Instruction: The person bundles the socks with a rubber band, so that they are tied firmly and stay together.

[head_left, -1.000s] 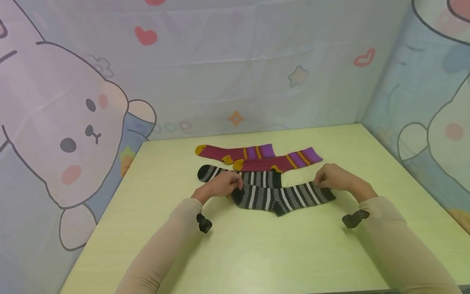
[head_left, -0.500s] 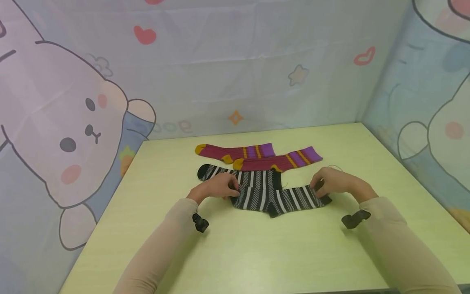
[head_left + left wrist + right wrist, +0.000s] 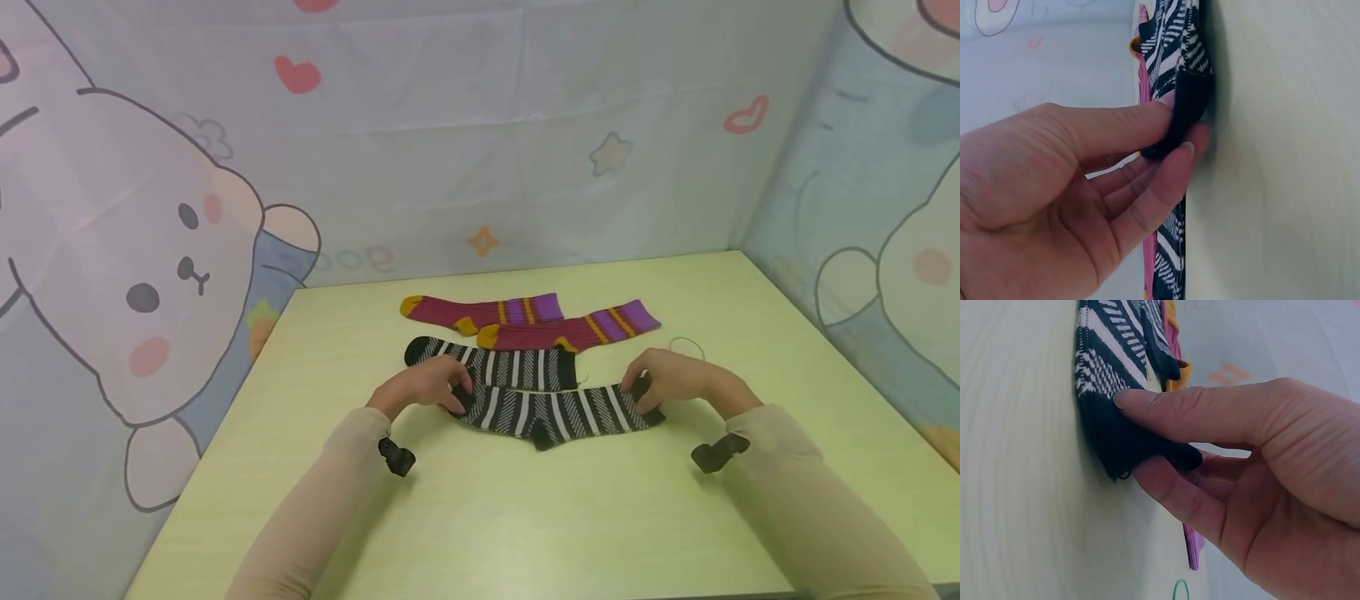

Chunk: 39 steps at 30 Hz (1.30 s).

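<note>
Head view: front sock point(image 3: 566, 414) partly behind hands point(image 3: 429, 383) point(image 3: 669, 375)

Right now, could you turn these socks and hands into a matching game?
1. Left-hand fingers
2. Right-hand fingers
3. Nearest black-and-white striped fabric sock
4. Farthest maroon fabric sock with yellow toe

A. Held at both ends
B. Lying untouched
C. Pinching a black cuff
D. Pinching a black toe

Pairs: 1-D, 2-C, 3-A, 4-B.

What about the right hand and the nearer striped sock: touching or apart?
Touching. The right wrist view shows it: the right hand pinches the nearer striped sock by its black end, between thumb and fingers.
</note>
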Motion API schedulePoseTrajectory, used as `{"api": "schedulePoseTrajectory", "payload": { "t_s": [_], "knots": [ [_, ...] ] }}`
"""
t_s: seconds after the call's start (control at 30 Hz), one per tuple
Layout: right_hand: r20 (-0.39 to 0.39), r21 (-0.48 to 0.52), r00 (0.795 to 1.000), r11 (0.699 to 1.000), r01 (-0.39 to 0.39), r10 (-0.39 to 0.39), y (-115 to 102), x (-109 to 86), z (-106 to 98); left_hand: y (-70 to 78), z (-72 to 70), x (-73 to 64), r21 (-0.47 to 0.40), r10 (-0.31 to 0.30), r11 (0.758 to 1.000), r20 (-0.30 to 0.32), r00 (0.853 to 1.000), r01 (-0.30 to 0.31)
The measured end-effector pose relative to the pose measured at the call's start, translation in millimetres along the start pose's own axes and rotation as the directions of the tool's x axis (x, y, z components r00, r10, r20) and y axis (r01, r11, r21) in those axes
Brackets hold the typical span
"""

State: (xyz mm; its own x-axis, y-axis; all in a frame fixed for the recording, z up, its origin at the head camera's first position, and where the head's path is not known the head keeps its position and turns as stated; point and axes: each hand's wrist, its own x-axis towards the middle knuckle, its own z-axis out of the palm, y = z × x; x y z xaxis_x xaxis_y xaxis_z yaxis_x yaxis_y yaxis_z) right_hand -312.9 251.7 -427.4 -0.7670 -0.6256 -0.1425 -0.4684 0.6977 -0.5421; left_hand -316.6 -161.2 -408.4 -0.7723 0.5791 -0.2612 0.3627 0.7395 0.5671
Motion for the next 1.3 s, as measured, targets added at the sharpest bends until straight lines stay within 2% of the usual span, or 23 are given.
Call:
{"api": "schedulePoseTrajectory", "payload": {
  "t_s": [0.3, 0.5, 0.63, 0.8, 1.03, 1.3],
  "knots": [
    [0.004, -0.007, 1.0, 1.0, 0.009, -0.009, -7, 3.2, 6, -3.7, -0.9, -5.2, 0.048, -0.079, 0.996, -0.047, 0.996, 0.082],
    [0.013, 0.014, 1.0, 1.0, 0.014, -0.014, -11, 4.9, 7, -4.1, -1.4, -8.8, 0.037, -0.111, 0.993, -0.043, 0.993, 0.113],
    [0.015, 0.016, 1.0, 1.0, 0.022, -0.022, -13, 5.2, 8, -6.3, -2.0, -9.6, 0.022, -0.116, 0.993, -0.033, 0.993, 0.116],
    [0.004, 0.009, 1.0, 1.0, 0.03, -0.03, -11, 6.8, 9, -9.0, -3.9, -12.4, 0.046, -0.111, 0.993, 0.004, 0.994, 0.111],
    [-0.018, 0.008, 1.0, 1.0, -0.003, 0.003, -7, 6.3, 13, -10.2, -3.4, -12.9, 0.045, -0.091, 0.995, 0.023, 0.996, 0.09],
    [-0.035, 0.01, 0.999, 0.999, 0.039, -0.038, -4, 5.6, 15, -10.2, -3.6, -13.5, 0.052, -0.133, 0.99, 0.018, 0.991, 0.132]
  ]
}}
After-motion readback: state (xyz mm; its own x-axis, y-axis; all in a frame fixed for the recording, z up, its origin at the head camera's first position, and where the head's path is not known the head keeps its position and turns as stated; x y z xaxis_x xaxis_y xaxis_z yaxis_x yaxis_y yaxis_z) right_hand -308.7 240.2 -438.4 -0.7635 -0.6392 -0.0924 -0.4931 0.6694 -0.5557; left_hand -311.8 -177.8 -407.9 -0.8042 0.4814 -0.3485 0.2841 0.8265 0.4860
